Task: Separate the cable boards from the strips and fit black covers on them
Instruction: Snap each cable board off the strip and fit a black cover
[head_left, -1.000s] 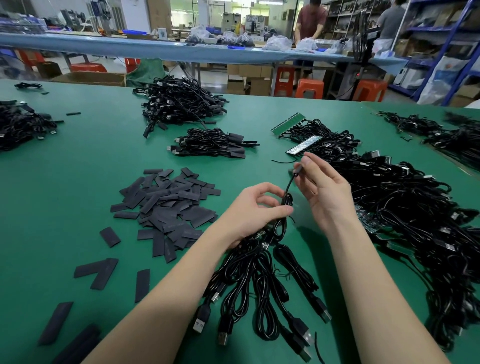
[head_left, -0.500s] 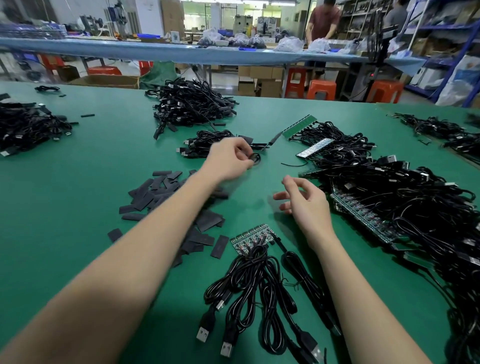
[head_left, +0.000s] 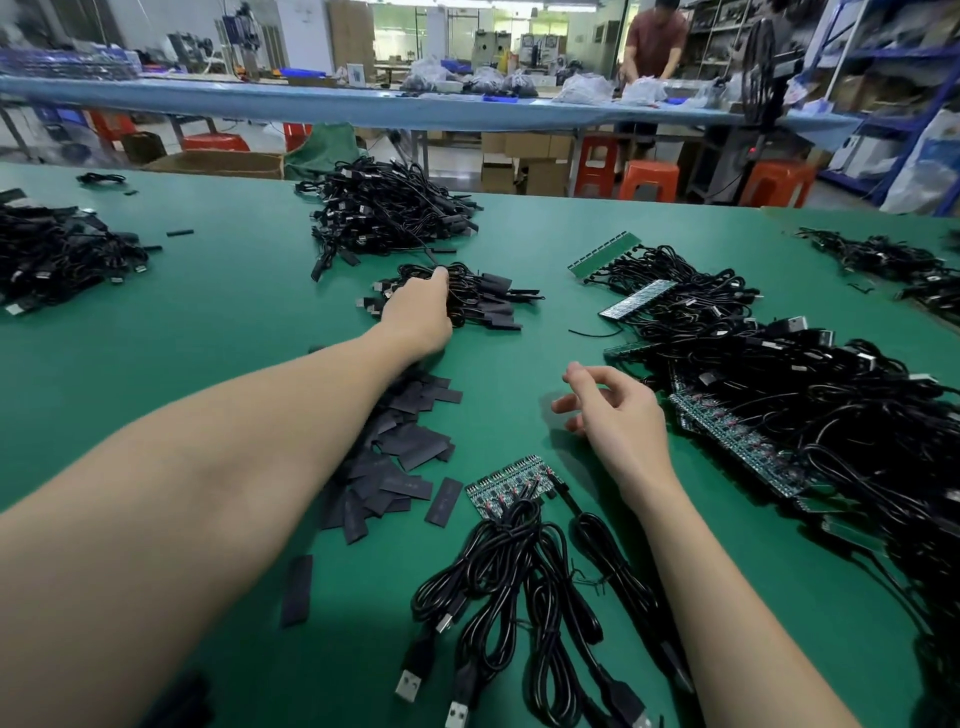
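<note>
Matt green table mat (head_left: 234, 353); glossy black cables (head_left: 519, 587); matt black covers (head_left: 410, 457).

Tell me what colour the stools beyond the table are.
Orange stools, clearest in the head view.

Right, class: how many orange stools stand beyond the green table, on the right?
3. One orange stool stands under the blue bench, a second just right of it, a third further right. Others may be hidden by the green table.
</note>
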